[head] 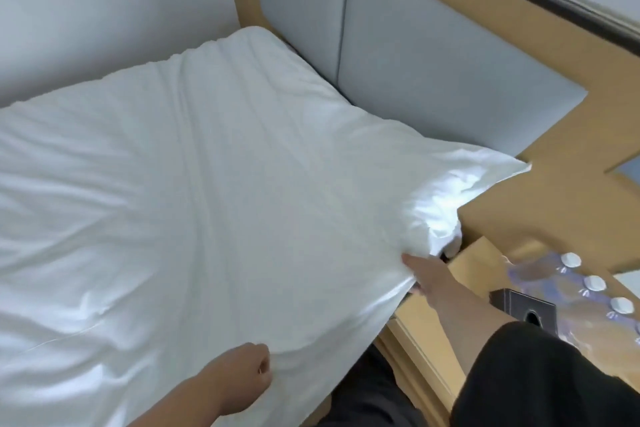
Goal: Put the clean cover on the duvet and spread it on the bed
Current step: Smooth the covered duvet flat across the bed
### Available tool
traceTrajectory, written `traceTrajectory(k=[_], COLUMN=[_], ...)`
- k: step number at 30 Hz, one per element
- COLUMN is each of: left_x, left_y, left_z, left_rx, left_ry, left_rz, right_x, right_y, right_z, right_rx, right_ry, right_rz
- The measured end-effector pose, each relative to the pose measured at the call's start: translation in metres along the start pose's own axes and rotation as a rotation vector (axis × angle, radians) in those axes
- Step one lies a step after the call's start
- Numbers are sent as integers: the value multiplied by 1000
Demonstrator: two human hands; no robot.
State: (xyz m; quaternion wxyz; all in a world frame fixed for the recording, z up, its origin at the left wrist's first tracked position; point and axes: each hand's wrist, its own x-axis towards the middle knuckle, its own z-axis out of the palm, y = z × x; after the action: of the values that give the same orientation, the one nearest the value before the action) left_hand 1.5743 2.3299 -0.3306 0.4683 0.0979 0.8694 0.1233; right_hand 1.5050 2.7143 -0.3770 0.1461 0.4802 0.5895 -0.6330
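The white covered duvet (207,184) lies spread over the bed, wrinkled, reaching up to the padded headboard. Its right top corner sticks out over the bedside table. My right hand (427,276) grips the duvet's right edge, with the fingers tucked under the cloth and the thumb on top. My left hand (242,374) is at the lower side edge of the duvet, fingers curled into the fabric; whether it pinches the cloth is hard to tell.
A grey padded headboard (433,55) in a wooden frame stands behind the bed. A wooden bedside table (474,263) at the right carries a pack of water bottles (595,291) and a dark tissue box (526,308). A white wall runs along the bed's left side.
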Motion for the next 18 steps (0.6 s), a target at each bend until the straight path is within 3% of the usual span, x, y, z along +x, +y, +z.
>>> traceTrajectory(k=[3, 6, 9, 15, 18], left_x=[57, 116, 168, 251, 290], left_y=[33, 75, 116, 156, 169], left_z=[-27, -53, -79, -114, -141], left_rx=[8, 48, 0, -7, 49], left_ry=[5, -69, -81, -51, -14], left_rz=[-36, -40, -55, -46, 15], right_x=[48, 94, 141, 224, 250], right_y=[13, 6, -36, -117, -110], right_z=[-11, -29, -38, -75, -88], right_rx=[-296, -548, -701, -830, -1003], right_ry=[-21, -34, -24, 403, 441], right_rz=[281, 348, 157, -458, -573])
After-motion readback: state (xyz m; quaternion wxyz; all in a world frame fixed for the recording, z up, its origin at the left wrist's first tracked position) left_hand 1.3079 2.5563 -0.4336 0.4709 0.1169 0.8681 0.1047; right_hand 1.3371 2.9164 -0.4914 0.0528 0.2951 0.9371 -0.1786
